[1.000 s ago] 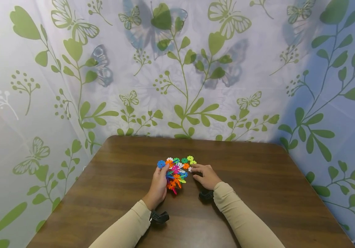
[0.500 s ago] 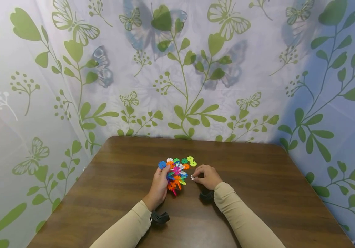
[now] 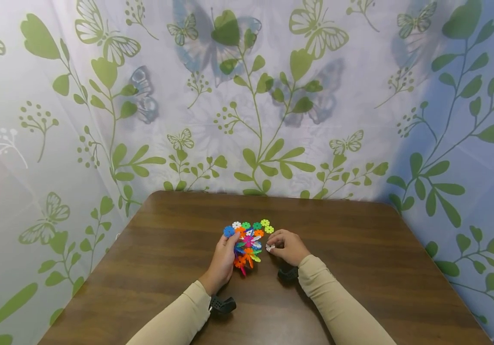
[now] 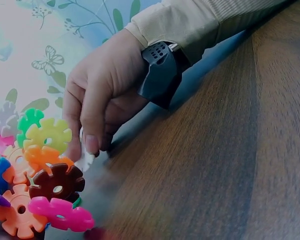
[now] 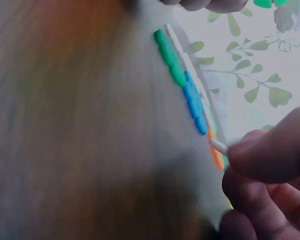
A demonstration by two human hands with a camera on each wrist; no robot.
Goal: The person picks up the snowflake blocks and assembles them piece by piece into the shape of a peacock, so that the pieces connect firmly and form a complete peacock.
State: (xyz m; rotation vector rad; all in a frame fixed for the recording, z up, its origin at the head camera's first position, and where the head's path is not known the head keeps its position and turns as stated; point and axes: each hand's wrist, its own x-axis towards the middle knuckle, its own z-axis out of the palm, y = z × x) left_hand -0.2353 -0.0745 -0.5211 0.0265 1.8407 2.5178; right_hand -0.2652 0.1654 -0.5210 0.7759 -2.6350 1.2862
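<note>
Cluster (image 3: 248, 252) of bright discs in my left hand (image 3: 222, 256), gripped from its left side over the desk (image 3: 337, 230) — notched rims jutting every which way, pink, orange, yellow, green and blue among them. Across to my right hand (image 3: 291, 247): thumb and fingers pinch a white disc (image 3: 270, 247), just right of the cluster, with a gap between the two in the head view. The right wrist view catches it nearly edge-on at my thumb tip. Loose pieces lie flat on the desk beyond — two yellow discs (image 3: 269, 230) close together, a dark green disc (image 3: 257, 225) left of them. Blue disc (image 3: 229, 231) right beside my left thumb. Black bands (image 3: 222, 304) at both wrists, beige sleeves (image 3: 322, 282) above, leafy cloth (image 3: 212, 158) behind the desk.
</note>
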